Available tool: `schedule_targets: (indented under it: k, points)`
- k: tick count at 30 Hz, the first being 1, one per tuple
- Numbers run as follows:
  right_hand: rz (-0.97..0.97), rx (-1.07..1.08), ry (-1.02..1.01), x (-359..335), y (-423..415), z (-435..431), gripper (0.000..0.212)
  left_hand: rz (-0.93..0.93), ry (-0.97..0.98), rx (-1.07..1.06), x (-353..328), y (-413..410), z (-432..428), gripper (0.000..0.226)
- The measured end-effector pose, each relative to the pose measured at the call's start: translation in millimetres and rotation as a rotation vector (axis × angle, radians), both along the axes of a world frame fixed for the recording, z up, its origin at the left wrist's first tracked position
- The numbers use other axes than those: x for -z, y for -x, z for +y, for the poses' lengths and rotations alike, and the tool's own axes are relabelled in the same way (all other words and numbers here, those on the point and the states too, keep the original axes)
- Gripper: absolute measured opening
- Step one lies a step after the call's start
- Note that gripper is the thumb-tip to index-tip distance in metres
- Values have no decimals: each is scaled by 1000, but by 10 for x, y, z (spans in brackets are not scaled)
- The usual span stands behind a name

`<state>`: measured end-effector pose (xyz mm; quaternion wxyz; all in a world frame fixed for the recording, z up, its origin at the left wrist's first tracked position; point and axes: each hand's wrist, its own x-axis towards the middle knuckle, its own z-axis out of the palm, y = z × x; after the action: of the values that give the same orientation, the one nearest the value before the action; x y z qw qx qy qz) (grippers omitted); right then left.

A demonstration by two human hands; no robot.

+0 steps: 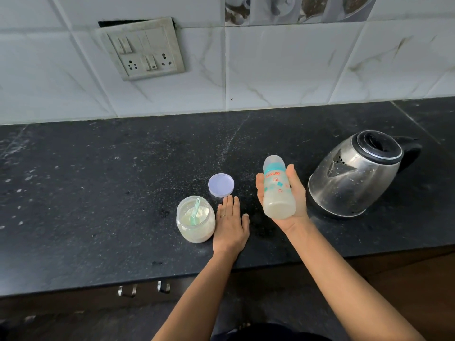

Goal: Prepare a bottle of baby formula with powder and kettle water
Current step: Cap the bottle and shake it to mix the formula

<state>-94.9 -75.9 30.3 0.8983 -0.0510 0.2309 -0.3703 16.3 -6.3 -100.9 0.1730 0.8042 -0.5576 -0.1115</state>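
Fingers [293, 177] of right hand [300, 201]: curled round translucent cylindrical bottle [277, 190]; left hand [230, 225]: flat on speckled black counter [98, 193]

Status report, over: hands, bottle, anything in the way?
Right hand grips bottle, milky liquid inside. Left hand flat on counter beside open powder jar. Nothing blocking.

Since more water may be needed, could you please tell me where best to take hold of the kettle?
By the black handle, coming from the right: the kettle stands upright, handle at its far right, spout pointing left toward the bottle.
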Motion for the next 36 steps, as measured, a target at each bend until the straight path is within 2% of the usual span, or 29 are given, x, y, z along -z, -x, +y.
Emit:
schedule_targets:
  k: [4, 8, 11, 15, 17, 20, 21, 23, 25, 26, 29, 31, 32, 34, 35, 36]
  points:
    - [107, 41, 54, -37, -14, 2, 45, -6, -9, -2, 3, 1, 13, 60]
    - [187, 20, 125, -32, 34, -47, 41, -10, -7, -1, -2, -6, 6, 59]
    - [123, -60, 151, -52, 106, -71, 54, -2, -12, -1, -10, -7, 7, 59]
    - [11, -350, 309, -160, 276, -128, 73, 5, -6, 1, -13, 12, 2, 60]
    - [-51, -269, 259, -226, 222, -158, 66, -1, 2, 1, -10, 8, 1, 60]
    - [-72, 143, 57, -246, 158, -182, 27, -10, -1, -1, 3, 7, 4, 60]
    - [-82, 140, 53, -244, 163, -157, 24, -13, -2, 0, 9, 10, 6, 60]
    - [-140, -90, 135, -221, 188, -54, 38, -13, 1, -1, 20, 12, 6, 60]
    - [-88, -163, 265, -215, 213, 2, 50, -16, 4, -5, 26, 7, -5, 60]
    - [-89, -139, 249, -211, 192, -20, 53, -20, 2, -4, 26, 5, -11, 60]
    - [-223, 36, -42, -112, 209, -116, 50, -30, -8, -2, 17, 7, -11, 61]
    - [-280, -135, -47, -50, 263, -111, 51, -28, -10, -6, 16, 10, -10, 61]
    - [-206, -224, 63, -34, 299, -73, 54, -33, -8, -9, 15, 13, -10, 61]
    - [-53, -267, 246, 14, 302, -34, 63, -38, -9, -9, 17, 15, -10, 60]
    - [-32, -244, 226, 38, 266, -39, 68, -35, -9, -9, 18, 14, -11, 60]
    - [-57, -160, 124, 69, 247, -36, 69, -35, -7, -11, 19, 13, -9, 60]
